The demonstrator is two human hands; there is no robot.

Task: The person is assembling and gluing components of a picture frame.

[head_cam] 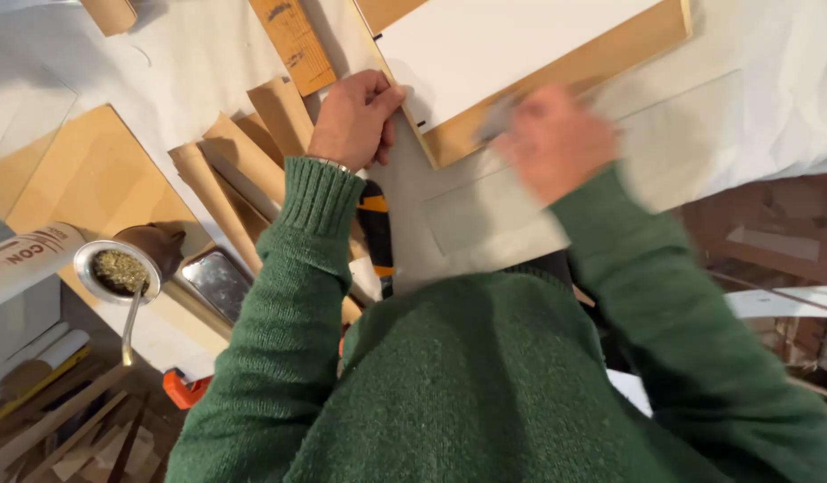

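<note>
Left hand (355,121) fingers curled, gripping corner of wooden frame (556,76) on desk (771,80). Right hand (552,143) blurred over frame's lower edge; its grip cannot be told. White panel (494,40) lies just beyond both.

Right hand (556,143): we see it only as a motion blur over the wooden frame (565,72); its fingers cannot be told apart, nor whether they grip the grey smear at their tips.
Left hand (355,116): our view catches its back alone; the fingertips curl out of sight at the frame's corner.
Wooden frame: cut off by the top edge, along with its white panel (494,40).
Yellow-and-black tool (375,228): mostly hidden under the green sleeve (288,295); we cannot tell its kind.
Orange object (182,390): half covered by the sleeve, unidentifiable.
Tabletop (771,89): its near edge lies hidden beneath our sweater.
</note>
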